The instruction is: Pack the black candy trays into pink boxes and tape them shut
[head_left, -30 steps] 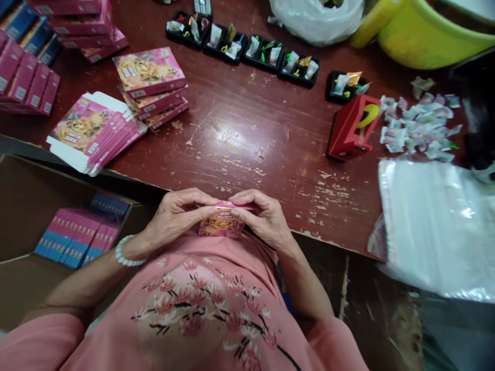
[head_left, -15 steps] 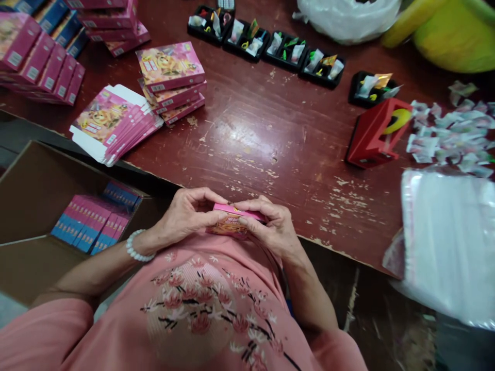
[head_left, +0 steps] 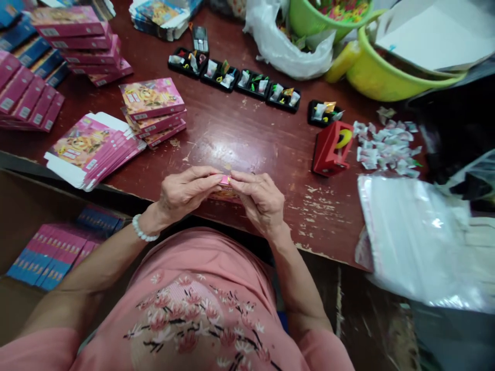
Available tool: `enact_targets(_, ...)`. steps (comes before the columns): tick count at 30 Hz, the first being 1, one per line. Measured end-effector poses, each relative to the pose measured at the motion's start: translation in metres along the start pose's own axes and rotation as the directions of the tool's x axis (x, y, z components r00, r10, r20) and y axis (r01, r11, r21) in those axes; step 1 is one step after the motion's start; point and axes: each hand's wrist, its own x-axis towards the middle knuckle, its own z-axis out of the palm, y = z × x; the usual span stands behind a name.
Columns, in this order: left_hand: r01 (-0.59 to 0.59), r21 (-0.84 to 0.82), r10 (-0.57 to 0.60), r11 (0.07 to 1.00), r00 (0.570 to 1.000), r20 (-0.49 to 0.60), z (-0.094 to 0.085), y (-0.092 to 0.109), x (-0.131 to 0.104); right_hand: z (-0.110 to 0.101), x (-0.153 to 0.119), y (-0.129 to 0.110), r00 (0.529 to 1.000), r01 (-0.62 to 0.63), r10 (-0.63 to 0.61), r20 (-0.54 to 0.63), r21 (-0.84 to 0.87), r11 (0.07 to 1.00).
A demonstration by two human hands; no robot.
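Note:
A small pink printed box (head_left: 224, 195) is held between my two hands at the table's front edge. My left hand (head_left: 187, 191) grips its left side, fingers laid along the top edge. On the other side, my right hand (head_left: 260, 198) closes over the box, its fingertips nearly meeting the left ones. Much of the box is hidden under the fingers. To the left lie a fan of flat pink cartons (head_left: 91, 147) and a short stack of pink boxes (head_left: 154, 105).
Black trays (head_left: 251, 85) with small packets stand in a row at the back. A red tape dispenser (head_left: 330, 149), wrapped sweets (head_left: 386, 147) and clear plastic bags (head_left: 406, 237) are at right. Behind are a yellow-green basin (head_left: 379, 77) and more stacked boxes (head_left: 85, 46). Packed boxes (head_left: 50, 252) sit lower left.
Both hands have lifted the box away from my body, over the table's edge. The fingers have shifted onto its top edge. The view has swung, showing more of the table's back and right.

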Motion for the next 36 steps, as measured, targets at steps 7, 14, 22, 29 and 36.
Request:
enact_targets(7, -0.008, 0.02, 0.007, 1.0, 1.0, 0.009, -0.001, -0.002, -0.013, -0.025, -0.009, -0.009, 0.997, -0.072, 0.07, 0.043, 0.05, 0.996)
enact_targets(14, -0.181, 0.174, 0.197, 0.968, 0.977, -0.085, 0.01, -0.008, -0.021, -0.142, -0.002, 0.075, 0.741, -0.38, 0.198, -0.641, -0.158, 0.911)
enact_targets(22, -0.039, 0.058, 0.043, 0.998, 0.996, -0.073, 0.012, 0.0, -0.021, -0.088, 0.013, 0.011, 0.992, -0.014, -0.029, -0.123, -0.331, 0.943)
enact_targets(29, 0.214, -0.127, -0.224, 0.969, 0.972, -0.071, 0.02, 0.001, -0.02, -0.003, 0.028, -0.033, 0.973, 0.226, -0.184, 0.138, -0.437, 0.87)
enact_targets(36, 0.162, -0.212, -0.18, 0.964, 0.981, -0.07, 0.025, -0.007, -0.018, -0.011, 0.037, -0.036, 0.952, 0.274, -0.163, 0.259, -0.484, 0.831)
